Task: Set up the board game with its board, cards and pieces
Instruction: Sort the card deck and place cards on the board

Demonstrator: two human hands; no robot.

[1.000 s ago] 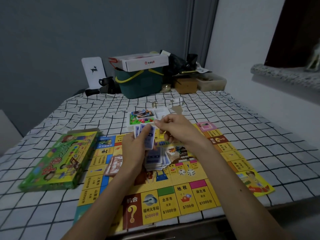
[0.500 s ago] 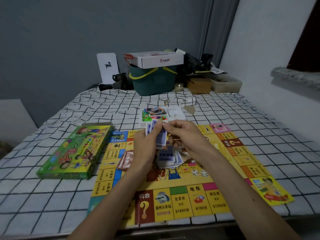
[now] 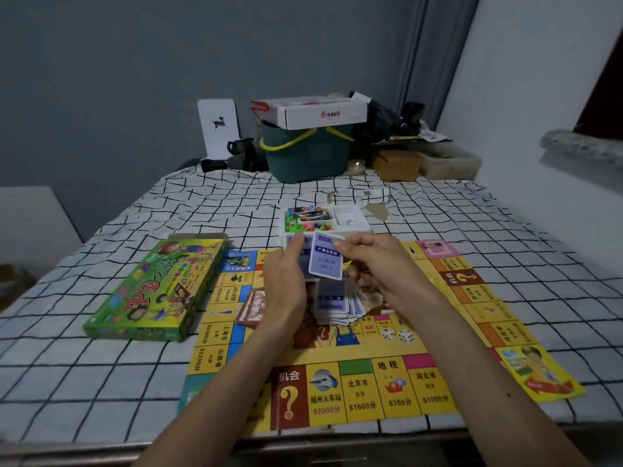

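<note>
A yellow game board (image 3: 364, 385) lies flat on the checked bedspread in front of me. Above its middle, my left hand (image 3: 285, 281) grips a small stack of blue cards. My right hand (image 3: 374, 261) pinches one blue card (image 3: 326, 259) by its top edge, held upright beside that stack. A loose pile of blue cards (image 3: 333, 303) lies on the board under my hands. A reddish card pile (image 3: 253, 310) sits left of it, partly hidden by my left wrist. Two white dice (image 3: 397, 336) rest on the board to the right.
The green game box (image 3: 151, 294) lies left of the board. A white tray (image 3: 350, 227) with coloured pieces and cards stands just beyond the board. A teal basket (image 3: 303, 156) under a white carton, a brown box and clutter line the far edge.
My right hand has drawn one blue card off the stack in my left hand, and the card now faces me. The view has shifted left and tilted a little.
</note>
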